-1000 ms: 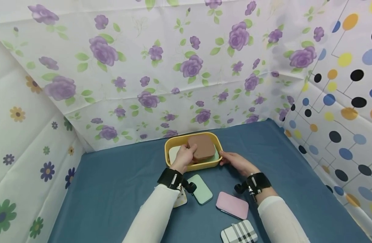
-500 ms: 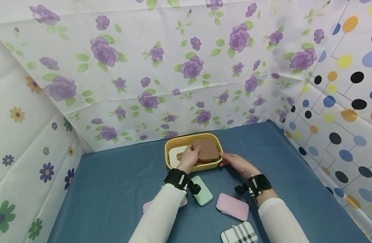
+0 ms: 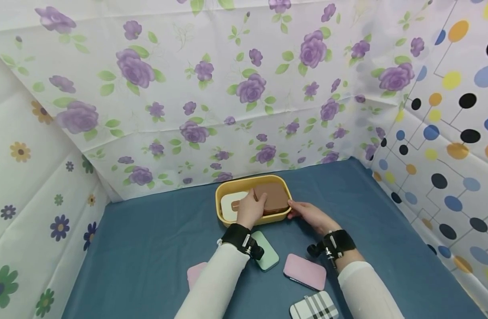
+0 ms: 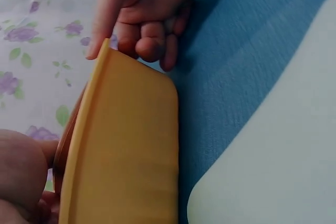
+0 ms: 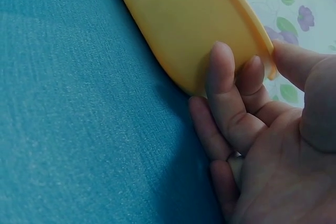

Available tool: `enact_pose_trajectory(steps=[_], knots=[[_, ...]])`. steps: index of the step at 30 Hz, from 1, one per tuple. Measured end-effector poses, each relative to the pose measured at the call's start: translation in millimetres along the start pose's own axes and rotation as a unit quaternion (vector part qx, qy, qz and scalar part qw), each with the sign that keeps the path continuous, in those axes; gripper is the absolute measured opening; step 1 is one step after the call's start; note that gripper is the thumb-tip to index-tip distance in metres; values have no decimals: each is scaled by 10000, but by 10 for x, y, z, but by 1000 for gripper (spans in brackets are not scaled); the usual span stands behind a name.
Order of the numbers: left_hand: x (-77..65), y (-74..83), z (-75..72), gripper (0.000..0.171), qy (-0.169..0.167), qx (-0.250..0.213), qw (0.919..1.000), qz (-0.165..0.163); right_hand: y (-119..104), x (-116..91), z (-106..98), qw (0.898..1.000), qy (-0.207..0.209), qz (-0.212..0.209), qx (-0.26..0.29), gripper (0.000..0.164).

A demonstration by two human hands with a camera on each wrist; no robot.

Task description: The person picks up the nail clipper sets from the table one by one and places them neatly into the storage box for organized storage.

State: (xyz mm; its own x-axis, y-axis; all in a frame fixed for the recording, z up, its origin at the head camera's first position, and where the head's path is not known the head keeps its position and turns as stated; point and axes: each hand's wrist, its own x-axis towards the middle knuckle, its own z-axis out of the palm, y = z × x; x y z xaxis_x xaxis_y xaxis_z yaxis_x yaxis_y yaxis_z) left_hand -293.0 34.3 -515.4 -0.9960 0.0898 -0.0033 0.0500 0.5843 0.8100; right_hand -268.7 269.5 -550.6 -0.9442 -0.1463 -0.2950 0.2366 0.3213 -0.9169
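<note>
A yellow rounded plastic bin (image 3: 224,182) stands at the back of the blue cloth. My left hand (image 3: 251,208) reaches over its front rim and holds the left edge of a brown rounded case (image 3: 275,195) in the bin's right half. In the left wrist view a strip of the brown case (image 4: 65,148) shows above the rim, with the thumb against it. Beside it in the bin lies a white case (image 3: 229,212) with a brown label, partly covered by the hand. My right hand (image 5: 262,124) pinches the bin's right rim, thumb on top, fingers against the outer wall.
Nearer on the cloth lie a mint green case (image 3: 268,254), a pink case (image 3: 305,271) and a plaid case (image 3: 315,306). Another pink case (image 3: 194,271) is partly hidden by the left sleeve. A flowered curtain (image 3: 168,88) hangs right behind the bin.
My left hand has moved right with the brown case, which now sits lower in the bin's right half, and the white case shows more. The right hand has stayed on the rim.
</note>
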Motion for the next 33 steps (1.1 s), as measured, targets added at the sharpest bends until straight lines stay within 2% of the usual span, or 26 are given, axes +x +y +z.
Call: enact_pose_trajectory(steps=[2, 5, 9, 13, 16, 24, 33], knots=[[-4, 6, 14, 53, 176, 327, 9993, 64, -4, -1, 13, 10000, 23, 20, 25, 59], [-21, 27, 28, 59, 316, 766, 9965, -48, -12, -6, 34, 10000, 20, 41, 37, 58], [-33, 55, 56, 64, 360, 1298, 9906, -241, -13, -9, 45, 10000, 47, 41, 41, 57], [-24, 55, 86, 64, 441, 1657, 9849, -238, -12, -6, 45, 10000, 71, 2, 54, 57], [-13, 50, 93, 61, 464, 1613, 9855, -225, -17, -12, 39, 10000, 64, -30, 36, 57], [-3, 83, 57, 59, 260, 1386, 9899, -159, 2, 1, 1, 9998, 97, -143, -80, 56], [-14, 62, 48, 60, 158, 1364, 9904, -168, -29, -38, 20, 9999, 100, 0, -43, 60]])
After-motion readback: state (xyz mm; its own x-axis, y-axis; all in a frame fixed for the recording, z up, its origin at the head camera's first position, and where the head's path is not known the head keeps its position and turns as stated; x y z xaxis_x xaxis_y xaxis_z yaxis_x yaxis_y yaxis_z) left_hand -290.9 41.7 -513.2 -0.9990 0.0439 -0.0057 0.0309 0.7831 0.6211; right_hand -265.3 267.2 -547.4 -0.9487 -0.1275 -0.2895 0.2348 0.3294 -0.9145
